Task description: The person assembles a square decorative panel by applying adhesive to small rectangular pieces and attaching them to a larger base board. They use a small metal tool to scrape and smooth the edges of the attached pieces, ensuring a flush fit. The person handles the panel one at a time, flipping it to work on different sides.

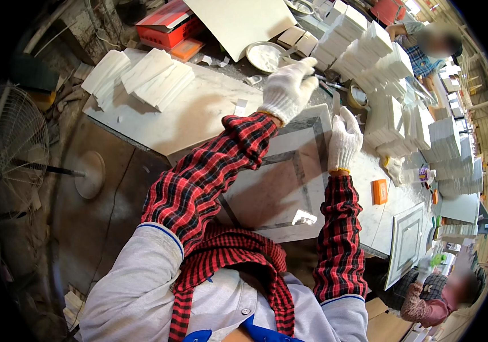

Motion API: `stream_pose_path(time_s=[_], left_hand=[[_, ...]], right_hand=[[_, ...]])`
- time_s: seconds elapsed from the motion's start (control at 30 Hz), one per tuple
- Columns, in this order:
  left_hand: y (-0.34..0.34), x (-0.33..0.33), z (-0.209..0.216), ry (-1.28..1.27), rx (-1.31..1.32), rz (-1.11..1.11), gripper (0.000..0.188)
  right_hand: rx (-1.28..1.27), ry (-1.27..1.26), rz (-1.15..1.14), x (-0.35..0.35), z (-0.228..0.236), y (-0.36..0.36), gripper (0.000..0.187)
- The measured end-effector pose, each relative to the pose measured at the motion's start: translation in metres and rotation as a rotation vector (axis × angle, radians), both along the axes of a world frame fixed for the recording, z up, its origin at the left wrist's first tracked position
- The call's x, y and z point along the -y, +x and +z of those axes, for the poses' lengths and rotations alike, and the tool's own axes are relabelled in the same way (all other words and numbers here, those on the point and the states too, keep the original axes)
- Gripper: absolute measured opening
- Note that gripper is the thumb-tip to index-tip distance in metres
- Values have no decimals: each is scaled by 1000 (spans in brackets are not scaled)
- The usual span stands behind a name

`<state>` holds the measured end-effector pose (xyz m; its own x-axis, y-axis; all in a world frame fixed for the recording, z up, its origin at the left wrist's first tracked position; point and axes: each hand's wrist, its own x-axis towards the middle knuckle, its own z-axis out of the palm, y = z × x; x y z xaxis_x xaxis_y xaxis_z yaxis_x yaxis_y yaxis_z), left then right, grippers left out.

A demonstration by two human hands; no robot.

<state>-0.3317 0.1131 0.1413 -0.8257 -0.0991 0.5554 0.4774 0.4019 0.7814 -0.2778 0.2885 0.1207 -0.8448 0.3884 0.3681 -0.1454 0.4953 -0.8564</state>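
My left hand [289, 88], in a white knit glove, is closed just in front of a round dish [264, 57] of white paste. A thin strip shows between its fingers and the dish; I cannot make out what it holds. My right hand [345, 142], gloved too, pinches a flat-bladed scraper [336, 104], its blade pointing away from me. Below both hands lies a marble panel [272, 199] with dark grey inlaid bands, partly under the shadow of my arms. A small white scrap [304, 218] rests on its near part.
Stacks of white tiles [158, 77] lie at the left, with more stacks [389, 117] at the right. An orange block [379, 192] and a bottle [418, 175] are on the right. A standing fan [19, 137] is far left. Two other people work at the right.
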Motion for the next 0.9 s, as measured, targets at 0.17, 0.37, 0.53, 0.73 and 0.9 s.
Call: stream_pose_path(time_s=[0.17, 0.37, 0.53, 0.73, 0.9], left_hand=[[11, 14, -6, 133, 140, -93, 27], [49, 69, -4, 308, 397, -41, 17], [109, 157, -40, 538, 560, 239, 25], [203, 241, -116, 576, 611, 547, 52], [312, 214, -258, 1263, 1082, 17, 27]], right_hand=[[-15, 86, -47, -2, -1, 0, 31], [61, -73, -6, 6, 11, 7, 33], [126, 14, 52, -8, 4, 4, 38], [313, -188, 227, -1, 27, 11, 40], [530, -212, 429, 5, 48, 2, 40]])
